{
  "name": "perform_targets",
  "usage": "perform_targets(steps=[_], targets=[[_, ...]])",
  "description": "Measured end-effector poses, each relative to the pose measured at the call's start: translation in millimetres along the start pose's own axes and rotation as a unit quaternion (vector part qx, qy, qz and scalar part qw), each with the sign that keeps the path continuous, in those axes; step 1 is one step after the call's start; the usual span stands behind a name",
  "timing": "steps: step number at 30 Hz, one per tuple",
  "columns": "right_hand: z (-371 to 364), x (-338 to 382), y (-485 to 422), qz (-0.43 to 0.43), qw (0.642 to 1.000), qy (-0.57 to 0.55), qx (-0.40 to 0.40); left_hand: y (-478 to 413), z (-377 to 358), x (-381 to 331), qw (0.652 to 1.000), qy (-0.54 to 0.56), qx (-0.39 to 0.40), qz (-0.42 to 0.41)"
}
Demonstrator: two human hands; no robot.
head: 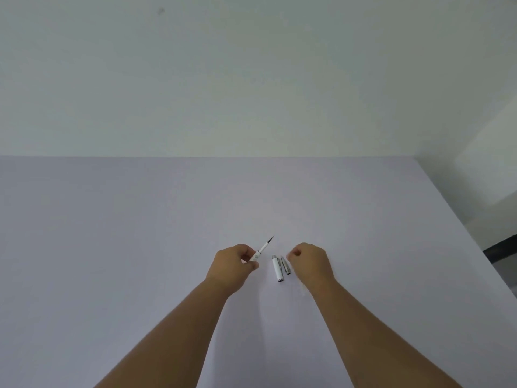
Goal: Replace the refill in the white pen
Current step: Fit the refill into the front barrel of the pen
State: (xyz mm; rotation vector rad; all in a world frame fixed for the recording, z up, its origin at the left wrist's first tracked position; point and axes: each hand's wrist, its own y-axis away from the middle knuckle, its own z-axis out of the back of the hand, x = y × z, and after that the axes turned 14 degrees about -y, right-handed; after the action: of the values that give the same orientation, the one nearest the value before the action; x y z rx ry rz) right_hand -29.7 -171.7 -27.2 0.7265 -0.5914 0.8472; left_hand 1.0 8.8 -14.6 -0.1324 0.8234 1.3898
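A person's left hand (232, 261) pinches the lower end of a white pen refill (263, 247) between thumb and curled fingers, holding it clear of the pale tabletop (112, 233) with its dark tip angled up and away to the right. Between the two hands, the white pen barrel (277, 268) lies flat on the tabletop with a slim grey pen section (286, 265) just beside it on the right. The right hand (309, 261) is curled loosely just right of the grey piece, fingertips near its far end, and whether it grips anything cannot be told.
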Motion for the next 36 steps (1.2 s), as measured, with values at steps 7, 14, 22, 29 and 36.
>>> perform_targets(steps=[7,14,22,29,36], targets=[[-18,-8,-5,0.012,0.984,0.178,0.018,1,-1,6,1.000,0.013,0.002,0.005],[-8,7,-6,-0.018,0.976,-0.214,-0.042,4,2,3,0.999,0.027,0.020,-0.007],[8,33,3,-0.038,0.897,-0.441,-0.014,9,4,-5,0.999,0.028,0.026,-0.021],[11,34,14,-0.026,0.912,-0.409,0.018,16,6,-9,0.999,0.026,0.026,-0.026],[14,36,16,-0.018,0.895,-0.444,-0.023,16,8,-12,0.999,0.028,0.020,-0.028]])
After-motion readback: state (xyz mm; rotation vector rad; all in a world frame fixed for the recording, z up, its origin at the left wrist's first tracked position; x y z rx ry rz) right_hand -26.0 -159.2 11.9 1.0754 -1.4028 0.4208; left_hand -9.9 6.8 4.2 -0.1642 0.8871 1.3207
